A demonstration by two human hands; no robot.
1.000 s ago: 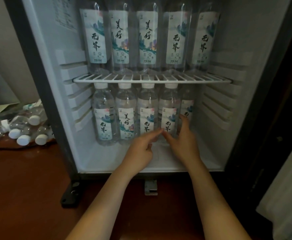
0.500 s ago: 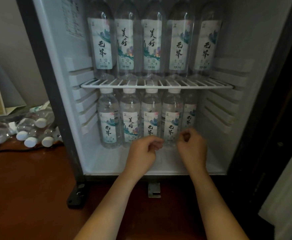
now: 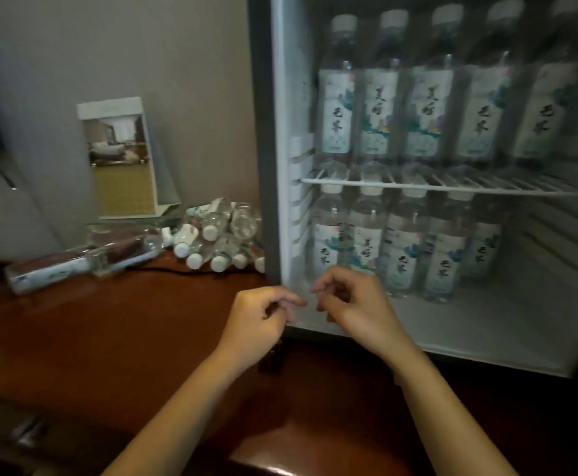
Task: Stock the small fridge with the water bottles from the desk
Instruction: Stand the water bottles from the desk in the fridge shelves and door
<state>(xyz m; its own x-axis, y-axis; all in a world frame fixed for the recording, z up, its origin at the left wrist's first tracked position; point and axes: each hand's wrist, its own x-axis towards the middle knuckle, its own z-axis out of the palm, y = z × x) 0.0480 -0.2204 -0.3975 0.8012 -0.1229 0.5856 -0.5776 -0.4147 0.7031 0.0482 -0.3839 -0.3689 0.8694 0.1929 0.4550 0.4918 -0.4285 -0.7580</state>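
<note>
Head camera looks down across the desk (image 3: pixel 109 338), dark reddish wood, and into the open fridge (image 3: pixel 263 132) on the right. Both hands are up in front of the fridge's lower left corner, close together but not touching. Left hand (image 3: pixel 260 321) hovers just outside the door frame, fingers loosely curled in, nothing in them. Right hand (image 3: pixel 359 310) hangs just beside it, in front of the fridge floor, fingers likewise loosely curled, and it holds nothing either. Inside, a wire shelf (image 3: pixel 418 187) splits the fridge. Upper row of bottles (image 3: pixel 425 108), five across, stands upright on the shelf, labels facing out. Lower row of bottles (image 3: pixel 401 259), five again, stands upright on the fridge floor, caps right under the shelf. Out on the desk, a heap of bottles (image 3: pixel 212 231) lies on its sides against the fridge's left wall, white caps pointing this way. Left of that lies clear plastic wrap (image 3: pixel 75 262); whether anything is inside I cannot tell. A black cable (image 3: pixel 177 270) runs along the desk in front of the heap, and a standing card (image 3: pixel 119 156) is propped at the wall behind
</note>
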